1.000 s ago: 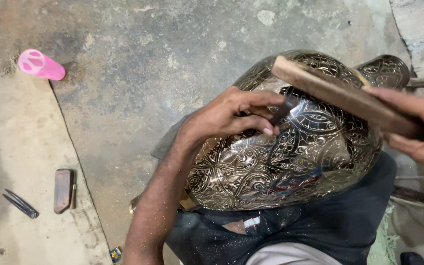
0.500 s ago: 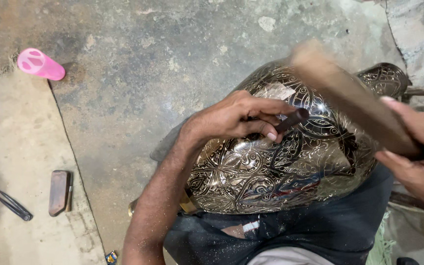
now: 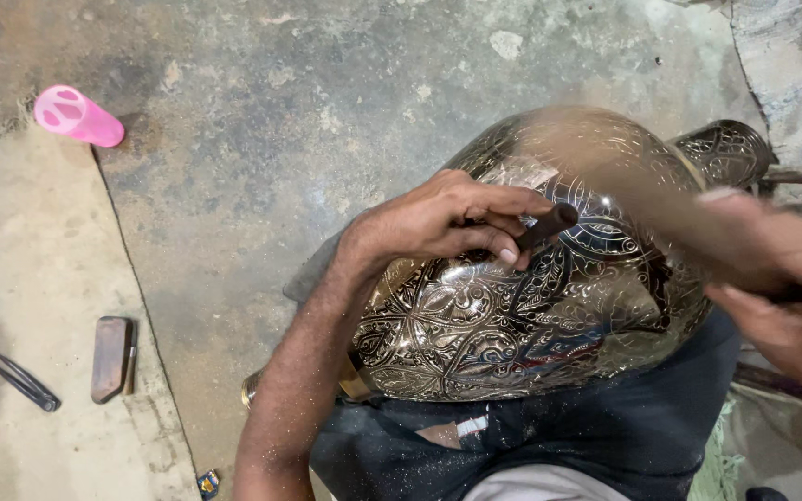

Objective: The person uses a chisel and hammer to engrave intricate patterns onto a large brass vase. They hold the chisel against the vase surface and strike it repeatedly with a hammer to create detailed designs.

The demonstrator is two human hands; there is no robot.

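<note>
A large engraved brass vessel (image 3: 512, 325) lies on its side across my lap, its neck (image 3: 726, 153) pointing right. My left hand (image 3: 438, 223) rests on top of the vessel and pinches a short dark chisel (image 3: 545, 225) with its tip against the metal. My right hand (image 3: 782, 297) grips a wooden mallet (image 3: 624, 181), which is motion-blurred above the chisel. Fine metal dust covers my left forearm.
A pink plastic cup (image 3: 78, 116) lies on the concrete floor at upper left. A brown sharpening stone (image 3: 109, 358) and dark metal tweezers (image 3: 25, 382) lie on the pale slab at lower left. Rough wall at upper right.
The mallet has swung from a raised position down towards the chisel and is now blurred. My left hand and the chisel have stayed on the vessel.
</note>
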